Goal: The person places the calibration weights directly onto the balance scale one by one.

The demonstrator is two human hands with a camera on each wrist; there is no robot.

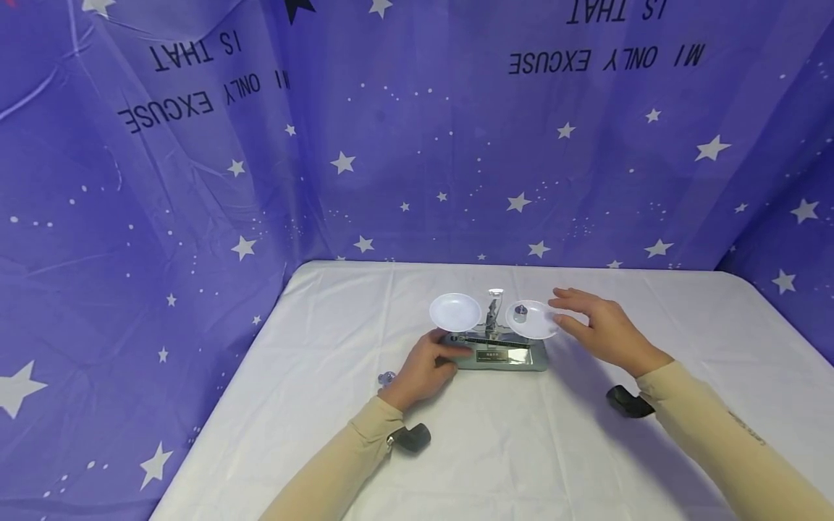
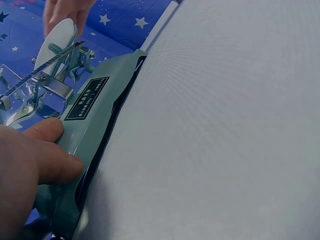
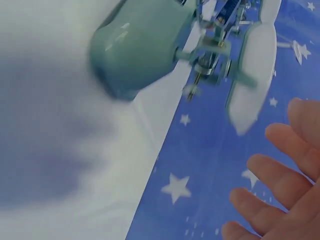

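Note:
A green balance scale (image 1: pixel 515 362) with two white pans stands on the table. My left hand (image 1: pixel 423 369) holds the left end of its base; in the left wrist view, the thumb and a finger (image 2: pixel 60 165) lie on the green base (image 2: pixel 95 125). The left pan (image 1: pixel 455 312) has nothing in it. Inside the right pan (image 1: pixel 539 325) sits a small knobbed metal weight (image 1: pixel 520 313). My right hand (image 1: pixel 602 329) hovers beside that pan with fingers extended and spread, holding nothing. Its fingers (image 3: pixel 280 180) are apart from the pan (image 3: pixel 252 75) in the right wrist view.
A small clear, shiny object (image 1: pixel 386 378) lies left of the scale, close to my left wrist. White cloth covers the table (image 1: pixel 339 311). Behind it and at both sides hangs a purple star-patterned curtain (image 1: pixel 417 145).

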